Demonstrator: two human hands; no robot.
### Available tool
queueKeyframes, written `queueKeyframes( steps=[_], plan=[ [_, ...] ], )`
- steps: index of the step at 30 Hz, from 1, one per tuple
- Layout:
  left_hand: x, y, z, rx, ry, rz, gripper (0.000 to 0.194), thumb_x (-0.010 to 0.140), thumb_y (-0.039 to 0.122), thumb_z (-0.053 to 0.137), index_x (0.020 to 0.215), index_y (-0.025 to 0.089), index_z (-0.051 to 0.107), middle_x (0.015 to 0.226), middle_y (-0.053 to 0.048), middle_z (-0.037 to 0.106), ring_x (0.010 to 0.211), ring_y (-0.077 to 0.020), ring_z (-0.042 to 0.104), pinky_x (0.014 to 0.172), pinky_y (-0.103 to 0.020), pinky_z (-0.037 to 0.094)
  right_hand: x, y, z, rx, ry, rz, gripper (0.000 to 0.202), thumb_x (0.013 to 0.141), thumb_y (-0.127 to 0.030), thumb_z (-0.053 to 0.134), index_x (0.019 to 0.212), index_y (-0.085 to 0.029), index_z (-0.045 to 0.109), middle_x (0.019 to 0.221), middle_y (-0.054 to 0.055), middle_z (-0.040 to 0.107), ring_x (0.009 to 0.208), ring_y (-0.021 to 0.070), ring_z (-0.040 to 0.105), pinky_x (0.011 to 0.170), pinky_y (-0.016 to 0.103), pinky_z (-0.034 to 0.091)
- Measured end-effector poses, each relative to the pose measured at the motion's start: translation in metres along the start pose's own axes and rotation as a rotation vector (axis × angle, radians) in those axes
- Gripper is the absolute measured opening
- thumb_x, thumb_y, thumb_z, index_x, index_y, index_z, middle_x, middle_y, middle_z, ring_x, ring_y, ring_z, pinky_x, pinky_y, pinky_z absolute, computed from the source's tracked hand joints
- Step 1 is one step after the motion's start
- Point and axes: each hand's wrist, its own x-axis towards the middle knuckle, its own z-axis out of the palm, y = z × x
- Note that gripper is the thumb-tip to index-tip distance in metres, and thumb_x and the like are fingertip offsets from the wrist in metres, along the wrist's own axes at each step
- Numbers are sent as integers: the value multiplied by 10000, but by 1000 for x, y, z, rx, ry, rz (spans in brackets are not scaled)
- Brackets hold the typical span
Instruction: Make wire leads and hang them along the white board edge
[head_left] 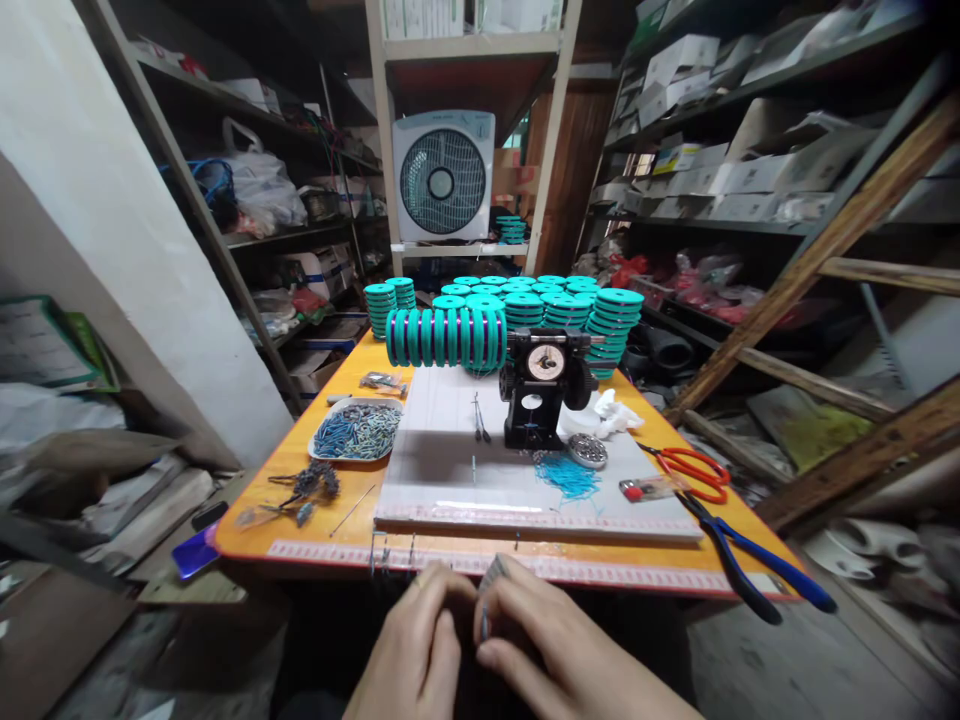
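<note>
Both hands are close together just in front of the table's near edge. My left hand (pixel 417 640) has its fingers curled, and their tips are hidden. On my right hand (pixel 541 632) the fingers are closed in a pinch; a small thin bluish piece (pixel 485 618) shows at them, too small to name. Behind the hands lies a grey-white board (pixel 442 495), with a short thin light-blue piece (pixel 473 469) on it. A black winding machine with a round dial (pixel 532 385) stands on the board, a row of teal spools (pixel 446 337) on its shaft.
Left of the board are a white tray of small bluish pieces (pixel 356 455) and a dark tangled bundle (pixel 307 485). To the right lie light-blue strips (pixel 570 480), a round metal dish (pixel 587 451), orange-handled scissors (pixel 694 472) and blue-handled pliers (pixel 772 565). Stacked teal spools (pixel 615 320) line the back.
</note>
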Motion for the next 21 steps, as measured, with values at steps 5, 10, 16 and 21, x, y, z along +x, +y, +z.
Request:
queueKeyframes(
  steps=[5,10,16,21],
  plan=[
    [51,38,0,-634,42,-54,470,913,434,314,1326,216,256,927,-56,561,753,-125,543,784,-303,432,5,-5,-19,-200,-14,-21,160,840,-196,452,945,-154,565,1051,24,492,977,65,453,880,157,360],
    [77,41,6,-805,-61,-88,313,885,393,432,976,107,519,578,51,309,475,-20,213,443,-157,206,36,-5,-62,79,319,103,399,902,-452,360,1138,-169,513,765,35,527,610,23,473,552,118,360],
    [77,41,7,-747,-20,-48,280,852,411,503,830,137,453,571,62,262,469,-7,171,424,-140,117,84,-17,-93,969,-33,104,493,865,-529,394,1146,-124,414,669,1,486,360,5,341,335,118,188],
    [71,41,12,-788,1,-63,284,875,441,432,797,174,373,567,48,440,414,-37,371,421,-156,307,100,-22,-76,1155,96,159,353,878,-443,379,809,-108,292,588,-27,407,350,1,333,326,102,165]
  ],
)
